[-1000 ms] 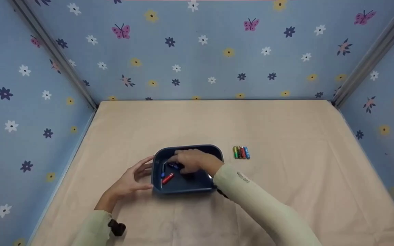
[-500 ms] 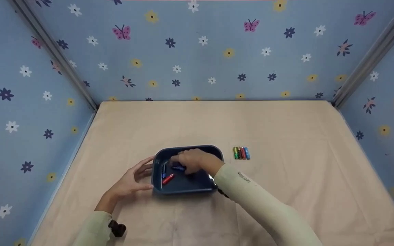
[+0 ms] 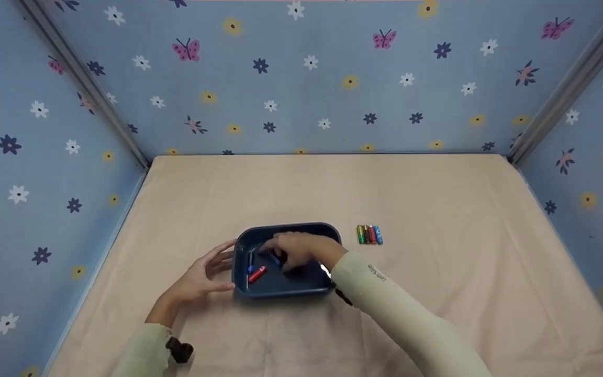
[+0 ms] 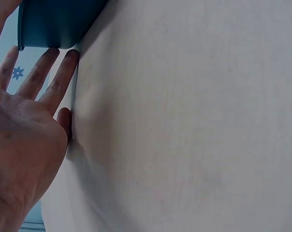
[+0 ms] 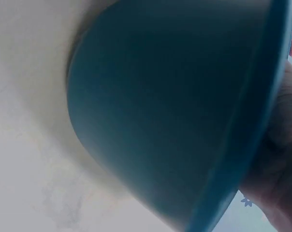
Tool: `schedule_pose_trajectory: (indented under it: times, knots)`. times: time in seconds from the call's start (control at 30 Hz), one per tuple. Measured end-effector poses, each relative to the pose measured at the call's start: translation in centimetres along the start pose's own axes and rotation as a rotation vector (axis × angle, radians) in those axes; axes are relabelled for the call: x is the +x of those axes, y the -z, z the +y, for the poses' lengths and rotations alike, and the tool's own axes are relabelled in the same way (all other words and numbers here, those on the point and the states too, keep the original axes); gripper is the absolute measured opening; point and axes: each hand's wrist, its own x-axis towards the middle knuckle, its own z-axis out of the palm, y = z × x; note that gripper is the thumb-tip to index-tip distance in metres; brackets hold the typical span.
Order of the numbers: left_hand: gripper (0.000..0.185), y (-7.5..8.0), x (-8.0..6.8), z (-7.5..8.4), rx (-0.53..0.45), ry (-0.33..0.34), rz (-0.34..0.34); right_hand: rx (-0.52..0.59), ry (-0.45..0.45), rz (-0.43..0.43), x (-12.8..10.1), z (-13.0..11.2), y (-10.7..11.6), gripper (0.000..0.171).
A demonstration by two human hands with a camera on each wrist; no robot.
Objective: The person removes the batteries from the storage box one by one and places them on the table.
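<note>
"Where's the left hand point(image 3: 197, 279)?"
"At the left end of the dark blue rectangular tray point(image 3: 286, 293), touching it with fingers spread."
"And the right hand point(image 3: 299, 248)?"
"Inside the tray, over a half-hidden blue cylinder point(image 3: 274, 257); I can't tell whether its fingers pinch that."
"Anything else in there?"
"A red cylindrical battery point(image 3: 257, 274) and a slim blue cylinder point(image 3: 250, 263), near each other by the left wall. Right of the tray, 4 coloured batteries point(image 3: 367, 234) lie side by side on the beige cloth-covered bench point(image 3: 448, 283)."

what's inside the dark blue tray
A red cylinder and a blue cylinder lie toward the left end of the tray; another blue piece shows partly by the right hand. Anything beneath that hand is hidden.
</note>
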Motion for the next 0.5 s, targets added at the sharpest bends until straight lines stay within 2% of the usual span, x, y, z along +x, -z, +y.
schedule_pose_trajectory:
  times: [0.1,0.17,0.27,0.5]
  knots:
    - [0.101,0.03,0.00,-0.03,0.015,0.002,0.003,-0.003,-0.001,0.016,0.18,0.08,-0.21,0.070]
    - [0.101,0.03,0.02,-0.10,0.026,0.003,0.004,0.008,-0.002,0.014,0.20,0.20,-0.29,0.066]
    - [0.101,0.02,0.05,-0.16,0.040,0.015,0.010,0.044,-0.001,-0.009,0.02,0.42,-0.24,0.060]
    - [0.102,-0.05,0.03,0.08,0.049,0.034,0.021,0.108,0.012,-0.074,-0.60,0.73,0.47,0.061]
